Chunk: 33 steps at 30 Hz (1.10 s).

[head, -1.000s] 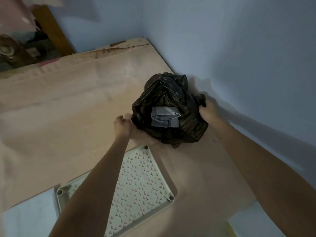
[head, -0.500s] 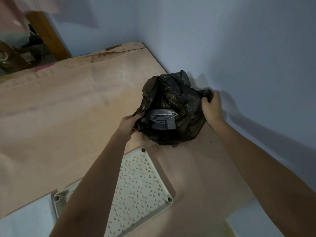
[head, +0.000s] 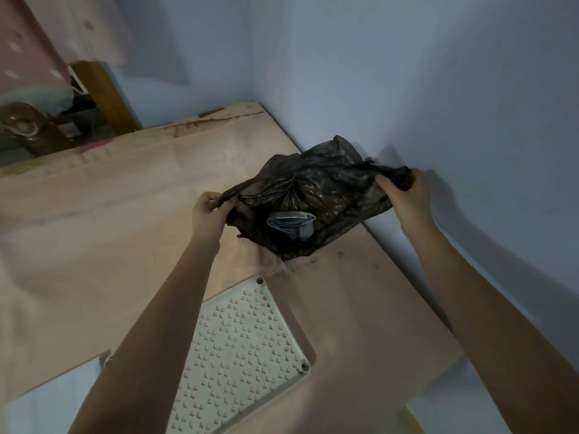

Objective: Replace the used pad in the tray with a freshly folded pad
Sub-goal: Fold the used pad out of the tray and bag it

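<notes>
A black plastic bag (head: 326, 189) hangs stretched between my two hands above the tan mat. My left hand (head: 208, 211) pinches the bag's left edge, and my right hand (head: 404, 195) grips its right edge near the wall. Inside the open mouth lies a folded grey pad (head: 291, 222). Below the bag, a cream perforated tray grid (head: 244, 346) lies flat on the mat, partly hidden by my left forearm.
The tan mat (head: 94, 233) covers the floor up to the blue wall (head: 407, 73) on the right and at the back. A wooden post (head: 103, 92) and a brown object (head: 28, 126) stand at the far left. Pale floor shows at the bottom corners.
My hands moved apart and pulled the bag's edges outward, so the bag went from a bunched lump to a wide, stretched opening. The view shifted slightly.
</notes>
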{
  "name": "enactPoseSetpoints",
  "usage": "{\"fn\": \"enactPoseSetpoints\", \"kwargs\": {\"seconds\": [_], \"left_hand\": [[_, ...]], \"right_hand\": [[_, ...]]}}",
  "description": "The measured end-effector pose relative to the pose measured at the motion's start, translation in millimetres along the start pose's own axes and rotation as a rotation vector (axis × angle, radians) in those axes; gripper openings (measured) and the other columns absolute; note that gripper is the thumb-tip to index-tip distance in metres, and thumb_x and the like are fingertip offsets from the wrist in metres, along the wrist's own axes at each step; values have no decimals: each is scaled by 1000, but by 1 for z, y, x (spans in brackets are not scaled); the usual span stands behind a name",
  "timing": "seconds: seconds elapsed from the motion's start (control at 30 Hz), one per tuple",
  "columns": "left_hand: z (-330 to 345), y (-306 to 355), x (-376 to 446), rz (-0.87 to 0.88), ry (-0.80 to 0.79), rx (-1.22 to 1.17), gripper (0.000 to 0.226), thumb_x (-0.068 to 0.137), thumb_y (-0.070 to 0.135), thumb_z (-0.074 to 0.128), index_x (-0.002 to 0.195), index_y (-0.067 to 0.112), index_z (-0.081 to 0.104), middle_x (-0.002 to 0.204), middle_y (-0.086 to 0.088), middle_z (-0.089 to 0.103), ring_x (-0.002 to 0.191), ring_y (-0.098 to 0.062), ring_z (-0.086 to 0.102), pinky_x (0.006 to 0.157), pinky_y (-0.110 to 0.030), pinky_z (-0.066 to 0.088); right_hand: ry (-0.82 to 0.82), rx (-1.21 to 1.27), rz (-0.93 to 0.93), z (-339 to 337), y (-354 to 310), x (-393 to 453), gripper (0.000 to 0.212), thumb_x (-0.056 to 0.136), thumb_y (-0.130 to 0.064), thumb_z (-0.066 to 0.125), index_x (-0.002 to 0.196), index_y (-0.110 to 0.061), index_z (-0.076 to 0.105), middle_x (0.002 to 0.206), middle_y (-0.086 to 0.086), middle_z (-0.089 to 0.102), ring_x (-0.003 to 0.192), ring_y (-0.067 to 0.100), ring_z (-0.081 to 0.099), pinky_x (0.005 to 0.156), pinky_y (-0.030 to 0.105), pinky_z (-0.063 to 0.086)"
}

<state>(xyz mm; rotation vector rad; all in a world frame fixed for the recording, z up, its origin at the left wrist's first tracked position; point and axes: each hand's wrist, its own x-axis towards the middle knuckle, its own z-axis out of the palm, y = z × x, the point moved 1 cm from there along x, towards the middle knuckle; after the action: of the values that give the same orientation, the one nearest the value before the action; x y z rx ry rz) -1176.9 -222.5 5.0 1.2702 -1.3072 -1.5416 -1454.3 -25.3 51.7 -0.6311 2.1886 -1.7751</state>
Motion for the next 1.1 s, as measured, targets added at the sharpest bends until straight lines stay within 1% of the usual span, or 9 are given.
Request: {"fn": "enactPoseSetpoints", "kwargs": {"seconds": [0.17, 0.3, 0.43, 0.53, 0.63, 0.77, 0.9, 1.03, 1.1], "left_hand": [[-6, 13, -11, 26, 27, 6, 25, 85, 2, 60, 76, 19, 46, 73, -3, 58, 61, -14, 56, 51, -26, 47], [-5, 27, -21, 40, 1, 166, 4, 89, 13, 57, 85, 12, 59, 73, -1, 60, 66, -13, 57, 54, -19, 46], [6, 56, -30, 152, -75, 226, 17, 89, 20, 60, 73, 18, 65, 67, 0, 62, 61, -10, 58, 46, -11, 45], [16, 69, -36, 173, -219, 186, 6, 85, 24, 67, 89, 19, 67, 82, 3, 67, 76, -10, 63, 59, -10, 48], [11, 52, -40, 143, -398, 335, 63, 74, 34, 78, 129, 19, 50, 124, 4, 56, 113, -10, 52, 90, -21, 43], [-14, -16, -58, -72, -338, 295, 99, 76, 26, 77, 151, 20, 13, 156, -5, 20, 142, -20, 22, 108, -36, 29], [-18, -62, -82, -177, -287, 175, 86, 83, 5, 68, 150, 19, 17, 153, -9, 26, 136, -27, 34, 95, -37, 41], [8, -53, -83, -125, -228, 96, 64, 88, 1, 62, 144, 17, 35, 135, -5, 45, 117, -17, 48, 77, -26, 46], [23, -45, -82, -81, -217, 93, 53, 87, 5, 64, 136, 13, 45, 125, -3, 52, 110, -14, 49, 80, -27, 46]], "right_hand": [[74, 148, 43, -26, -1, -8, 24, 78, -18, 74, 87, -12, 53, 84, -3, 59, 77, 10, 59, 60, 16, 48], [9, 78, 31, -42, 1, -17, 30, 77, -6, 70, 97, -21, 54, 95, -2, 57, 82, 8, 57, 61, 14, 49], [-374, -402, 4, -46, -8, -28, 41, 70, -40, 79, 106, -29, 61, 103, -8, 59, 90, 9, 57, 74, 23, 47], [-480, -801, -171, -41, -11, -39, 49, 70, -58, 71, 104, -23, 64, 102, -5, 62, 97, 18, 60, 70, 25, 43], [-340, -990, -340, -32, -10, -52, 68, 76, -55, 68, 128, -14, 49, 119, 9, 54, 105, 27, 55, 76, 32, 47], [-318, -1151, -325, -14, 8, -69, 36, 91, -43, 54, 109, -12, 55, 102, 9, 58, 92, 28, 59, 66, 33, 48], [-283, -1040, -257, -16, 25, -74, 28, 96, -31, 47, 75, -12, 49, 68, 5, 54, 70, 30, 59, 53, 30, 37], [-224, -755, -113, -21, 24, -69, 31, 94, -30, 52, 69, -11, 46, 55, 1, 44, 58, 23, 48, 53, 30, 32], [-184, -708, -99, -23, 20, -67, 32, 95, -30, 49, 70, -11, 43, 58, 2, 45, 58, 21, 47, 51, 31, 31]]}}
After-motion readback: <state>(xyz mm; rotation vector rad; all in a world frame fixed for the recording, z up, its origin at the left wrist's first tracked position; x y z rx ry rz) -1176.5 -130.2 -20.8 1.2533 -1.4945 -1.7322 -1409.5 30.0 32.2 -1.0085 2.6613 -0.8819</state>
